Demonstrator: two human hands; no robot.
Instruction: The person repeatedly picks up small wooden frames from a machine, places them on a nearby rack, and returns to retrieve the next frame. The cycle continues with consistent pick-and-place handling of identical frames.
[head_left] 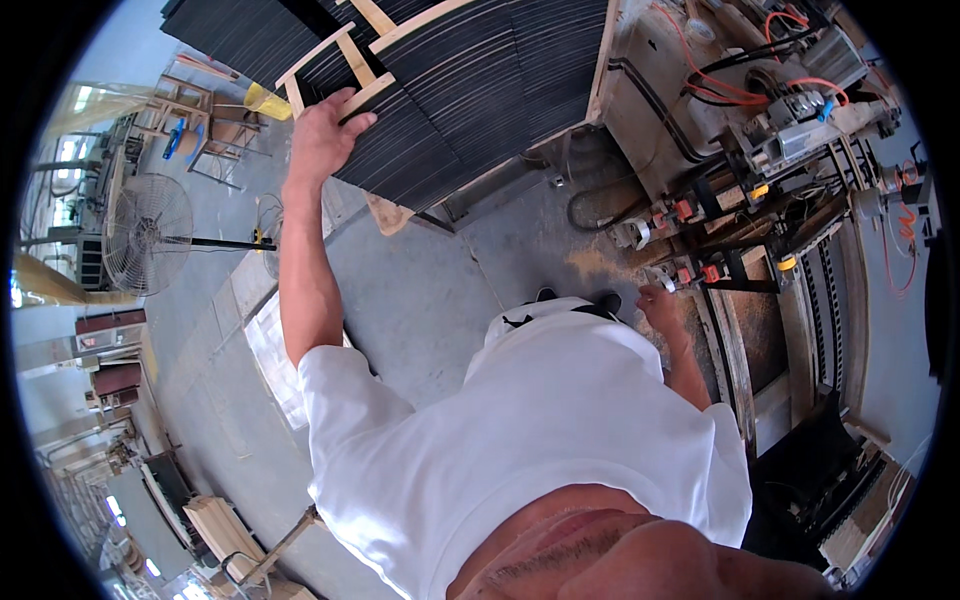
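Note:
My left hand (pixel 325 137) reaches forward to the near corner of a pale wooden frame (pixel 358 62). Its fingers and thumb close around the frame's edge. Beneath the frame stands a tall stack of dark, thin boards (pixel 450 105), their edges facing me. Lower at my right side hangs my right hand (pixel 658 308), with loosely bent fingers and nothing visible in them. It is nearest to the machine's clamp parts (pixel 690 272), which have red and black pieces; I cannot tell whether it touches them.
A machine with orange air hoses (pixel 740 95) and metal rails (pixel 825 300) fills the right side. Sawdust (pixel 605 262) lies on the grey floor (pixel 420 290). To the left stand a fan (pixel 148 235) and a wooden rack (pixel 205 125). Planks (pixel 225 535) lie at lower left.

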